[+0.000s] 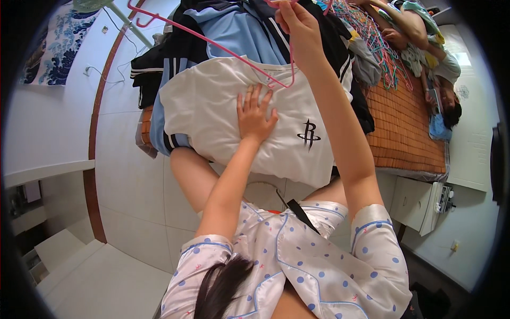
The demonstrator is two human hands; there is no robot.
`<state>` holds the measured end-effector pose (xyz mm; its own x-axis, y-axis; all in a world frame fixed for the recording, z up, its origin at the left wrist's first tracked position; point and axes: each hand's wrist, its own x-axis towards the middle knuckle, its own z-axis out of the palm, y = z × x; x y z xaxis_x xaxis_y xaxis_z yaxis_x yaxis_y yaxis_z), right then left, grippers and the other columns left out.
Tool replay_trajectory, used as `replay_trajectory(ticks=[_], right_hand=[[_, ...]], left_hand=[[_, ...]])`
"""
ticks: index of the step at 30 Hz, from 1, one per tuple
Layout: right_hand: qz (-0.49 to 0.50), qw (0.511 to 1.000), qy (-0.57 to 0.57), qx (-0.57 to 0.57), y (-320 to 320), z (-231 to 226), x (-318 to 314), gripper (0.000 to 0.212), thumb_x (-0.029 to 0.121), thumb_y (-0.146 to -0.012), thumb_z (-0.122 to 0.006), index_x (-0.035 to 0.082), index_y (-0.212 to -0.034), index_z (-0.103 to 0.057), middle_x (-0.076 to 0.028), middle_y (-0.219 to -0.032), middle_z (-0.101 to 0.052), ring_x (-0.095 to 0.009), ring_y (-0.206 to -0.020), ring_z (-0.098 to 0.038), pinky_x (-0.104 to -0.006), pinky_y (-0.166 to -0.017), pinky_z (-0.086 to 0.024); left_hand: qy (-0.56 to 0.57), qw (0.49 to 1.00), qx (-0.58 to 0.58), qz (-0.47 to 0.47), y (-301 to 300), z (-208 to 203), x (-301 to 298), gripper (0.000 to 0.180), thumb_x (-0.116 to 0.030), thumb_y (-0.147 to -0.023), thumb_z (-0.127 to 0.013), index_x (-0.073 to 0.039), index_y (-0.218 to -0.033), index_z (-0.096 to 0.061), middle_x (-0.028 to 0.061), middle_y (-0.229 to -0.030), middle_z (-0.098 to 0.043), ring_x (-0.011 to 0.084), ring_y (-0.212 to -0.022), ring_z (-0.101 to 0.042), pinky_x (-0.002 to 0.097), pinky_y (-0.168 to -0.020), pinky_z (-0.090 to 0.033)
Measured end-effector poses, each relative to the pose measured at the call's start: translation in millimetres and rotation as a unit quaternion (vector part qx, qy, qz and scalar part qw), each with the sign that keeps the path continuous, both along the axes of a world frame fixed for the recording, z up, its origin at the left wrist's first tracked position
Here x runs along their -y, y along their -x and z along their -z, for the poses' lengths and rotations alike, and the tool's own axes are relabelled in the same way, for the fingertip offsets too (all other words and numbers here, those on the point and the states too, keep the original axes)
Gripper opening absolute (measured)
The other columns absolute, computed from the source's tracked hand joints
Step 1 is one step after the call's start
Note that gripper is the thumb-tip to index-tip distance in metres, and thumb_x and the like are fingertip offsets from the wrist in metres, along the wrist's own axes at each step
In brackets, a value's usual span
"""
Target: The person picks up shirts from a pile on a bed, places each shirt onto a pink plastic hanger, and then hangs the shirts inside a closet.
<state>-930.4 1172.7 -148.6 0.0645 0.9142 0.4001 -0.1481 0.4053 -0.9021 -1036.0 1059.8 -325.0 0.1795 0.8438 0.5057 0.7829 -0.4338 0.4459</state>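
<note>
A white short-sleeved shirt [210,109] with a small black emblem on its chest lies spread over the pile of clothes and partly over my knees. My left hand [257,117] rests flat on the shirt's front, fingers spread, just below the collar. At the top of the view my right hand [302,33] is closed round the upper part of a pink hanger [210,42]. The hanger slants over the shirt, one end near the collar and the other out to the upper left. My fingers partly hide its hook.
Black and light blue clothes [234,26] are heaped beneath the shirt. Many coloured hangers [380,45] lie on the bed's brown mat [406,130]. Another person [449,69] lies on the bed with a phone. A pale green stand [130,26] rises at upper left; a white cabinet [411,202] is at right.
</note>
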Motion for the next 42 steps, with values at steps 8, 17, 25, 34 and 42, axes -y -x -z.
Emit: replay_trajectory(ticks=[8,17,25,34,42], right_hand=[[0.024,0.998,-0.021,0.056,6,30,-28,0.026,0.025,-0.092,-0.052,0.003,-0.096,-0.064,0.004,-0.071,-0.051,-0.003,-0.066,-0.042,-0.0169,-0.060,-0.032],[0.028,1.000,0.012,-0.002,19,31,-37,0.026,0.024,-0.094,-0.048,0.002,-0.092,-0.060,0.004,-0.064,-0.045,-0.003,-0.057,-0.037,-0.0171,-0.052,-0.029],[0.026,0.999,-0.021,-0.016,13,45,-31,0.025,0.026,-0.093,-0.051,0.004,-0.097,-0.062,0.004,-0.069,-0.049,-0.001,-0.059,-0.037,-0.0154,-0.053,-0.028],[0.082,0.994,-0.025,0.069,-35,38,-30,0.023,0.024,-0.093,-0.050,0.006,-0.093,-0.064,0.006,-0.060,-0.043,0.000,-0.051,-0.031,-0.0165,-0.045,-0.021],[0.089,0.988,0.015,0.129,-58,53,-24,0.028,0.024,-0.092,-0.051,0.002,-0.084,-0.065,0.007,-0.057,-0.037,-0.001,-0.051,-0.029,-0.0182,-0.046,-0.019]], left_hand=[[-0.001,1.000,0.005,-0.002,0,-1,0,0.045,-0.029,-0.074,-0.056,-0.018,-0.118,-0.052,0.0065,-0.134,-0.039,0.0244,-0.126,-0.034,0.0463,-0.107,-0.019],[0.005,1.000,0.013,-0.001,3,1,0,0.045,-0.029,-0.074,-0.056,-0.019,-0.118,-0.051,0.0052,-0.133,-0.040,0.0243,-0.125,-0.035,0.0464,-0.106,-0.019],[-0.005,1.000,0.023,0.002,1,2,0,0.041,-0.029,-0.073,-0.057,-0.016,-0.112,-0.053,0.0061,-0.131,-0.041,0.0247,-0.124,-0.035,0.0473,-0.106,-0.020],[-0.014,1.000,0.015,-0.006,1,2,1,0.040,-0.029,-0.072,-0.057,-0.017,-0.110,-0.053,0.0053,-0.130,-0.041,0.0239,-0.124,-0.035,0.0481,-0.106,-0.020],[-0.012,1.000,0.010,0.001,2,1,0,0.040,-0.028,-0.072,-0.057,-0.018,-0.110,-0.052,0.0015,-0.134,-0.039,0.0235,-0.124,-0.035,0.0488,-0.105,-0.021]])
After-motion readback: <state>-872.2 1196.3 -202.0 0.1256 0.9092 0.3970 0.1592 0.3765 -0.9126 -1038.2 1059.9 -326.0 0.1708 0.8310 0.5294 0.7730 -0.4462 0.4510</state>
